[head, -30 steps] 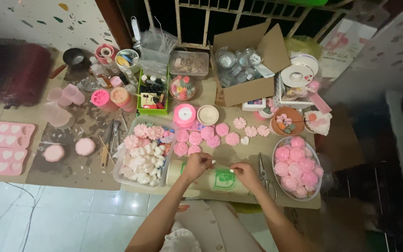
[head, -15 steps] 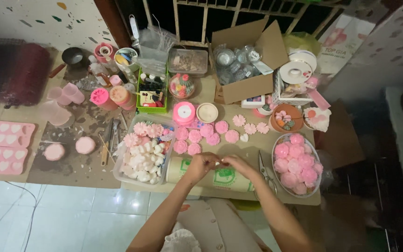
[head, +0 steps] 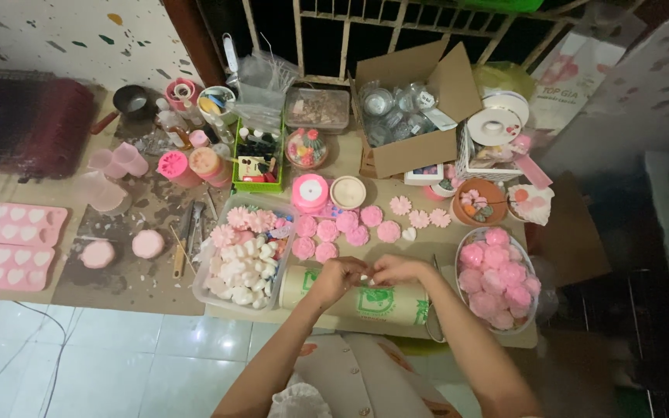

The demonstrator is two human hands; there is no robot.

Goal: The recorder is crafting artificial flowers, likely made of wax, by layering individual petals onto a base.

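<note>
The left hand [head: 340, 276] and right hand [head: 393, 268] have been brought closer together since earlier. Something small is pinched between their fingertips, too tiny to identify. The paper roll [head: 365, 300] beneath is unmoved.

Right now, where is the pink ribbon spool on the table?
In the head view, the pink ribbon spool stands mid-table, just left of a small round cream tin and behind the row of pink flower pieces, beyond the hands.

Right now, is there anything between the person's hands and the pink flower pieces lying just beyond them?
Nothing visible. The left hand and right hand meet over a paper roll, and only bare brown surface separates them from the pink flower pieces.
</note>
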